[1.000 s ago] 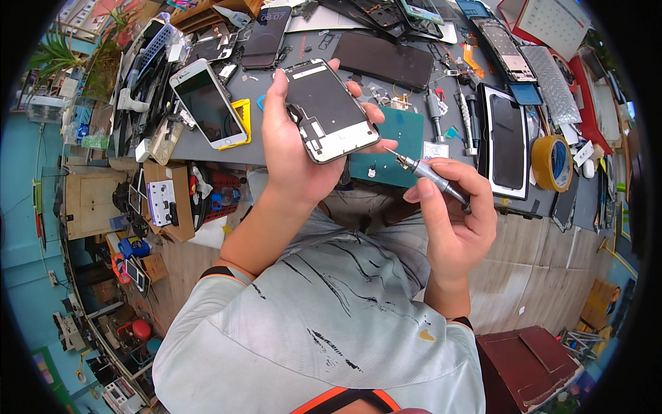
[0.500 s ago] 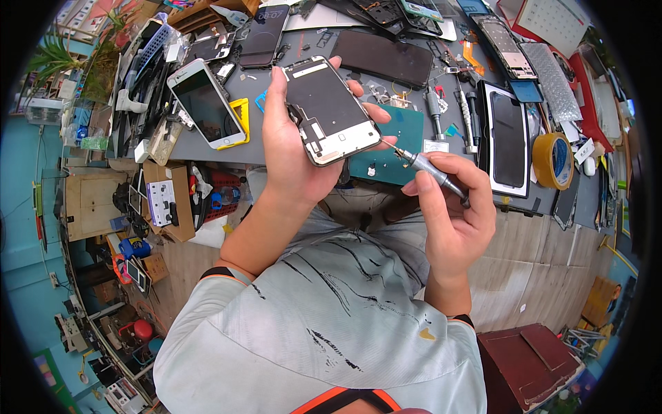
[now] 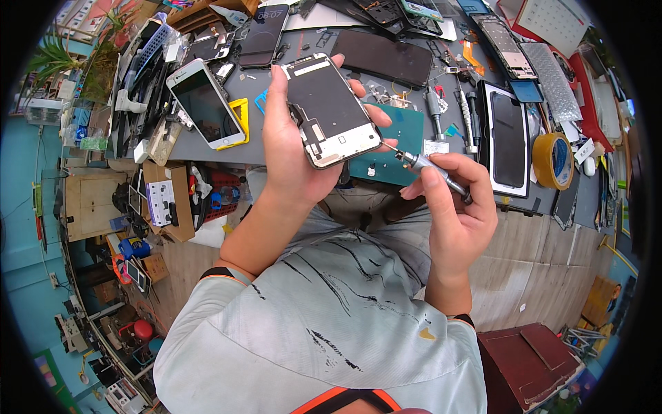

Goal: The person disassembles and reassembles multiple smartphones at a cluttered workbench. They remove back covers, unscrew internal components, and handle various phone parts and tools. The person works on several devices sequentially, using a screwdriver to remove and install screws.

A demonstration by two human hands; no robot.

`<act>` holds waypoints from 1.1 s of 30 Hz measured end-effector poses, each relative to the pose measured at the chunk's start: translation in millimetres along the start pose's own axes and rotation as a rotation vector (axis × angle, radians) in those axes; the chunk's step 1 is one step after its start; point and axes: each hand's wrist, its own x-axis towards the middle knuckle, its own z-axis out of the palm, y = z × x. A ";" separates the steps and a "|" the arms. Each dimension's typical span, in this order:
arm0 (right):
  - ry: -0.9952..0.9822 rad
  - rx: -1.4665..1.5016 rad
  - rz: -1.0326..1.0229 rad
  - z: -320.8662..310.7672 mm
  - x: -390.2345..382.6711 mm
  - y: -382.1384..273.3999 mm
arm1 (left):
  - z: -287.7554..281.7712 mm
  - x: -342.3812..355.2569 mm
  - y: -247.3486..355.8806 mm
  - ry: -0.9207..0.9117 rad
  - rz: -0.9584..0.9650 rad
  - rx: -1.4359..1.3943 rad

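Note:
A phone screen assembly [image 3: 334,110], its black metal backing and white lower strip facing up, rests in my left hand [image 3: 289,148]. The thumb lies along its left edge and the fingertips curl round its right edge. My right hand [image 3: 455,207] pinches a grey metal screwdriver [image 3: 437,173]. The driver's thin tip points at the assembly's lower right corner; whether it touches there I cannot tell. Below and behind them lies a green work mat [image 3: 407,131] with a small white part [image 3: 372,170] on it.
A white phone [image 3: 207,103] leans on a yellow frame at the left. Behind lies a dark phone [image 3: 383,58]. More screwdrivers [image 3: 434,114], a boxed black screen [image 3: 508,138] and a tape roll [image 3: 552,161] are to the right. A calendar [image 3: 552,24] stands at the far right.
My right hand and the screwdriver have shifted very slightly to the right. The screen assembly in my left hand has stayed almost still.

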 end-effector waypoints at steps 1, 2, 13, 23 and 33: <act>-0.007 0.006 0.004 -0.4 0.3 -0.4 | -0.3 0.6 -0.3 0.000 0.002 0.007; -0.014 0.013 0.008 -1.0 0.5 -0.6 | -1.1 1.0 -0.8 0.001 0.004 0.014; -0.128 -0.069 -0.028 -8.5 3.4 0.2 | 4.7 0.1 -2.8 0.022 0.050 0.065; -0.120 -0.046 0.016 -10.6 6.0 -2.6 | 5.7 2.6 -4.6 0.039 0.041 0.071; -0.114 0.004 0.090 -13.2 9.9 -5.3 | 7.4 3.8 -5.0 0.055 0.037 0.100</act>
